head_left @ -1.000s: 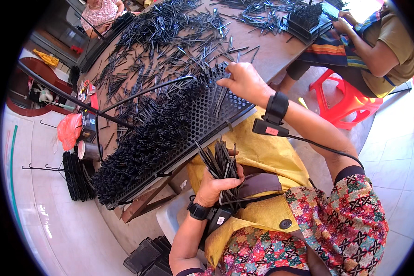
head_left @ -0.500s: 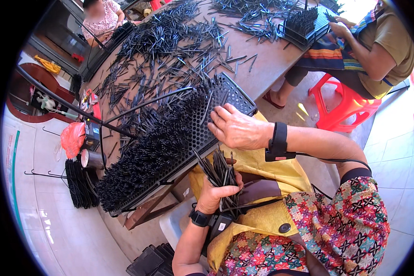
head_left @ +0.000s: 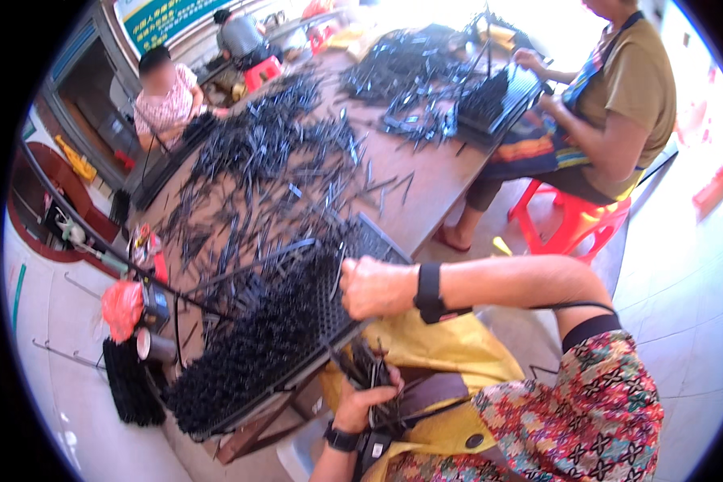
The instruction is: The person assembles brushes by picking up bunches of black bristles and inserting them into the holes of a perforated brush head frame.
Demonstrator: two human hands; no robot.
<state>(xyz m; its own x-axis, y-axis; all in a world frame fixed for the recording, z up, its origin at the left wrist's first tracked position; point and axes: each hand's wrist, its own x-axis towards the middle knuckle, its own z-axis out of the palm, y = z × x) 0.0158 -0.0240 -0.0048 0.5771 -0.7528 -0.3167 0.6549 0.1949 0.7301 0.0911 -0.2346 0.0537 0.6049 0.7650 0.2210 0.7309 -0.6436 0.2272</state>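
Head view | perforated tray (head_left: 382,244) set at table's (head_left: 414,169) near edge, mostly filled with black strips (head_left: 245,349), right end left bare | bundle (head_left: 363,363) clamped in left hand (head_left: 365,404) | right hand (head_left: 375,287) curled at tray, its grip cannot be told

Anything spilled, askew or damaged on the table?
Loose black strips lie strewn in crossing heaps across the brown table, untidy against those packed densely on the black perforated tray. No clear damage shows, though the picture is blurred.
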